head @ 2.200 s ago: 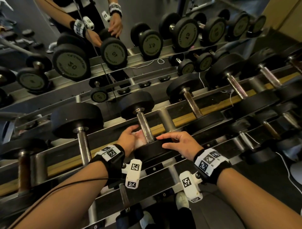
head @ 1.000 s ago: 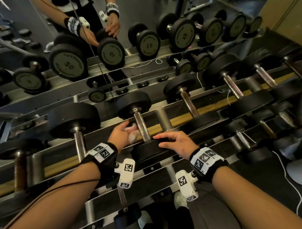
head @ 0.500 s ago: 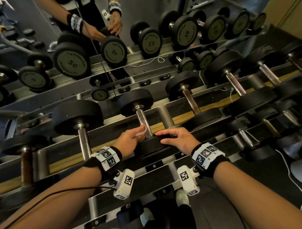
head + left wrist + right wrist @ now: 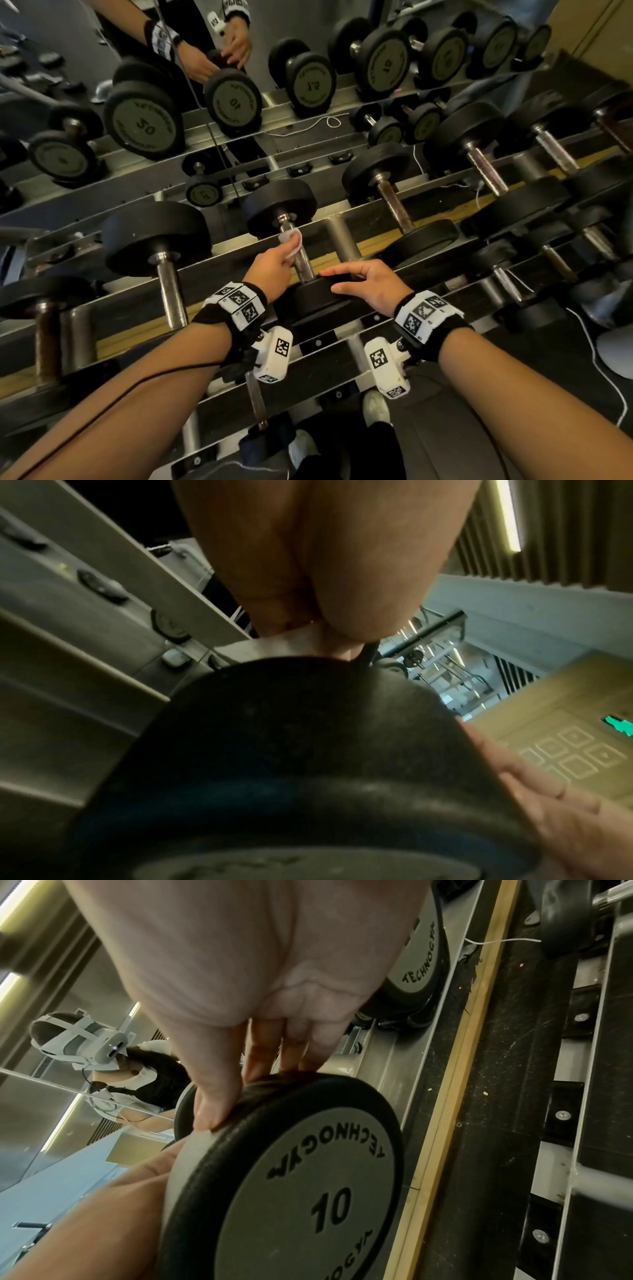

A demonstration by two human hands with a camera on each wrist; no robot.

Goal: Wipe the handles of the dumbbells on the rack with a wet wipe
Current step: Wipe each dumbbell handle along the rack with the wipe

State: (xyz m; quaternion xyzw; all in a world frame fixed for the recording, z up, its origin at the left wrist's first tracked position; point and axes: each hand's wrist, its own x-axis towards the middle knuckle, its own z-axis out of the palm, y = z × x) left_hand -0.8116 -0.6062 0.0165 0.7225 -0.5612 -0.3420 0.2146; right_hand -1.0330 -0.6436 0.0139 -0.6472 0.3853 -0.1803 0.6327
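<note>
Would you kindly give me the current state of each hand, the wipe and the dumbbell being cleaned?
left hand: presses the wipe to the handle.
wet wipe: crumpled, against the handle's upper part.
right hand: fingers resting on the near weight head.
10 dumbbell: lying in the rack.

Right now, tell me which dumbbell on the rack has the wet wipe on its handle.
The 10 dumbbell: the left hand holds the wet wipe against its handle, and the right hand rests on its near head. The other handles are untouched.

We're losing the handle (image 4: 301,260) behind the wet wipe (image 4: 293,242); the left hand (image 4: 272,270) is hiding the wipe's lower part, left-wrist view blurring badly.
</note>
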